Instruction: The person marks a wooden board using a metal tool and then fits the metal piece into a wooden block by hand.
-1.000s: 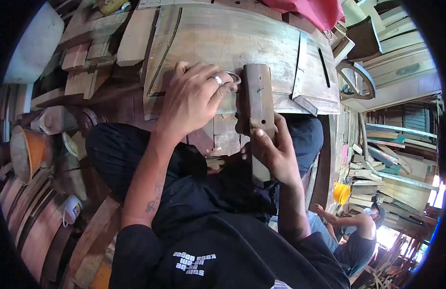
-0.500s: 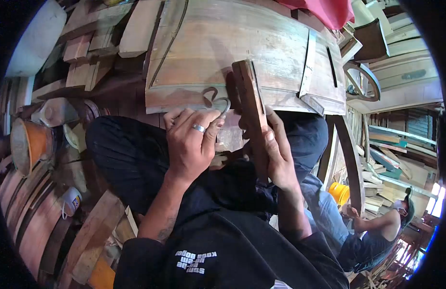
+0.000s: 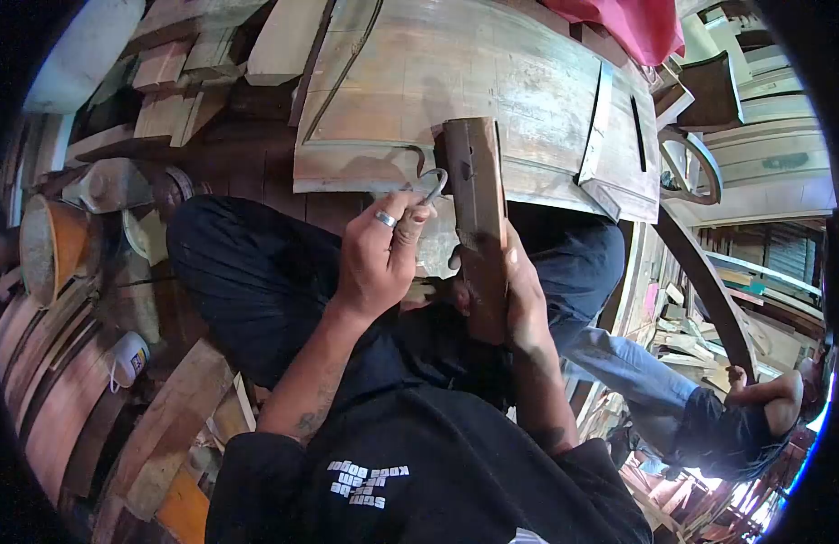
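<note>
My left hand (image 3: 376,258), with a ring on one finger, is closed around a bent grey metal hook (image 3: 441,182). The hook's curved end points up, close to the left side of a brown wooden block (image 3: 478,195); I cannot tell whether they touch. My right hand (image 3: 526,290) grips this long block along its right side and lower part, holding it nearly upright above my lap. Behind both hands lies a wide, worn wooden panel (image 3: 537,91), and the hook's shadow falls on its near edge.
Stacked timber (image 3: 179,91) lies at the upper left, near an orange bucket (image 3: 66,249). A small white tub (image 3: 129,355) stands at lower left among boards. At right, another person (image 3: 710,417) is beside a curved wooden piece (image 3: 705,281). Red cloth (image 3: 633,27) hangs at the top.
The block has turned, so more of its broad face shows. My left hand and the hook have moved right, nearer to it. The other person has shifted right and away.
</note>
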`<action>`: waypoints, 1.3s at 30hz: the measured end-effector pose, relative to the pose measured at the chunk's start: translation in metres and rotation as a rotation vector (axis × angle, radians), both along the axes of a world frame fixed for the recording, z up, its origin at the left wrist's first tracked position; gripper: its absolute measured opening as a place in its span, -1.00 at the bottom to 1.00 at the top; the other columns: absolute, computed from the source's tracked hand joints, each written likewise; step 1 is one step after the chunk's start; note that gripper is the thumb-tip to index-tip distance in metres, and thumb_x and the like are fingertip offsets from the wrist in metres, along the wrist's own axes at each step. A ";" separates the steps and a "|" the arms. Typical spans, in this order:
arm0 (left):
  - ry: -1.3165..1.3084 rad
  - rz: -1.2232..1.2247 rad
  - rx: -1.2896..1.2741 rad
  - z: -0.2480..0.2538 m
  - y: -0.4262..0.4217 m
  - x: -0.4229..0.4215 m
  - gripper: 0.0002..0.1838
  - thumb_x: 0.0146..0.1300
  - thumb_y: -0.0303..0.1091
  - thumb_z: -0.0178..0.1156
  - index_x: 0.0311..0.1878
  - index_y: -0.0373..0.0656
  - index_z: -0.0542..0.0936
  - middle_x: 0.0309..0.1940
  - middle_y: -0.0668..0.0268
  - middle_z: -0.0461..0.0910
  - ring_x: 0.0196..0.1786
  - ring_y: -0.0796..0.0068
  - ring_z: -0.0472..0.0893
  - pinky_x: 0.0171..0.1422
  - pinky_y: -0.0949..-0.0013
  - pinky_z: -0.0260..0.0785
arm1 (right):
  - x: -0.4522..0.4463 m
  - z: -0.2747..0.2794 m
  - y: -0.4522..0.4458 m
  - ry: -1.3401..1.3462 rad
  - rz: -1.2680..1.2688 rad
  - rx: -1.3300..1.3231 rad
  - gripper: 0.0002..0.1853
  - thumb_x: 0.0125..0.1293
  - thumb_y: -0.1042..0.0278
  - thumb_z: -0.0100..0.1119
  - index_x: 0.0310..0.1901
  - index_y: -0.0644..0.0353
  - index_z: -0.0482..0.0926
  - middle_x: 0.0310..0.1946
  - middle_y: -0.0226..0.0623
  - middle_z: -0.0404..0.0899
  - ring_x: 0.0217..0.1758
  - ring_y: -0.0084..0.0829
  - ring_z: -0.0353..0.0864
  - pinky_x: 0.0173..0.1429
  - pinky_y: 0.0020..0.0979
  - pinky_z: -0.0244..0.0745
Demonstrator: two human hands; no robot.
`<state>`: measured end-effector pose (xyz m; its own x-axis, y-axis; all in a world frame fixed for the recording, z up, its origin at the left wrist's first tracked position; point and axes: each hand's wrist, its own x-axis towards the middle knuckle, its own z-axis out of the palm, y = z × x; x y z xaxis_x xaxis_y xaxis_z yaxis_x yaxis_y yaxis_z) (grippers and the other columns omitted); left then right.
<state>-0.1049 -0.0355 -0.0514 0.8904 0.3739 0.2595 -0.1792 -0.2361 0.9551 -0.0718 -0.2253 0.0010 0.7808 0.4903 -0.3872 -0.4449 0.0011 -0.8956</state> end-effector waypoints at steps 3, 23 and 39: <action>0.028 -0.018 -0.012 -0.007 0.000 -0.002 -0.74 0.66 -0.24 0.09 -0.07 -0.24 0.61 -0.34 0.06 0.68 -0.34 -0.02 0.68 -0.25 0.16 0.47 | 0.001 0.002 -0.005 -0.047 0.071 -0.013 -0.19 0.67 0.11 0.04 0.71 0.34 -0.07 0.60 0.00 0.26 0.49 -0.31 0.40 0.55 -0.31 0.26; -0.042 0.075 -0.007 0.001 0.007 0.005 -0.76 0.66 -0.31 0.04 0.13 -0.27 0.56 -0.45 -0.02 0.58 -0.36 -0.08 0.68 -0.26 0.08 0.43 | -0.005 0.012 0.010 -0.075 0.106 -0.060 -0.20 0.68 0.05 -0.06 0.72 0.29 -0.08 0.00 -0.36 0.58 -0.25 -0.62 0.38 -0.12 -0.54 0.37; 0.022 -0.086 0.121 0.010 -0.003 0.012 -0.75 0.56 -0.29 0.18 0.06 -0.29 0.62 -0.44 -0.08 0.68 -0.32 -0.16 0.74 -0.27 -0.03 0.52 | -0.005 0.026 0.005 -0.303 0.152 -0.276 -0.11 0.63 -0.06 0.03 0.68 0.43 -0.06 0.26 -0.12 0.21 0.28 -0.33 0.11 0.30 -0.32 0.00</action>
